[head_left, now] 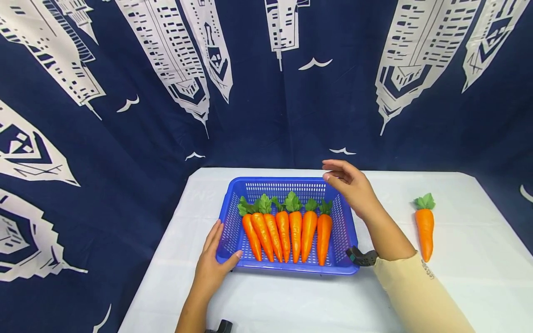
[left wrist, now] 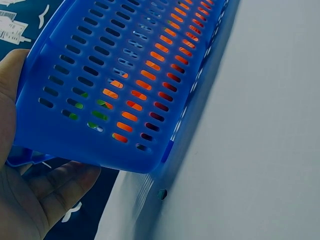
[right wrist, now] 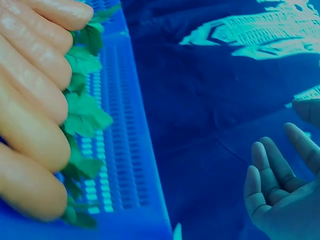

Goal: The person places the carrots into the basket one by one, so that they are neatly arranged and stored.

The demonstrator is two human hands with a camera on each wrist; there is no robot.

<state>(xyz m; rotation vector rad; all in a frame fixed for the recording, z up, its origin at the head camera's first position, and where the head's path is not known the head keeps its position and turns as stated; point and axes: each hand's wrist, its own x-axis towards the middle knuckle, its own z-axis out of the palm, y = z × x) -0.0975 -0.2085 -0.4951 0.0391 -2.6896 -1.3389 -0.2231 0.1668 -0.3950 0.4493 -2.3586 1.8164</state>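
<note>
A blue perforated plastic basket (head_left: 291,269) stands on the white-covered table. Several orange carrots (head_left: 295,236) with green leafy tops lie side by side in it, tips toward the front. My left hand (head_left: 212,266) holds the basket's front left corner, thumb over the front rim and fingers along the outer left side. In the left wrist view the basket's slotted wall (left wrist: 115,90) shows carrots through its holes. My right hand (head_left: 351,187) is over the back right corner, fingers loosely bent with nothing between them. The right wrist view shows that hand (right wrist: 287,190) beyond the basket's rim.
A single carrot (head_left: 424,231) lies on the table (head_left: 470,259) to the right of the basket, beside my right forearm. Behind the table hangs a dark blue cloth (head_left: 258,125) printed with white buildings and birds.
</note>
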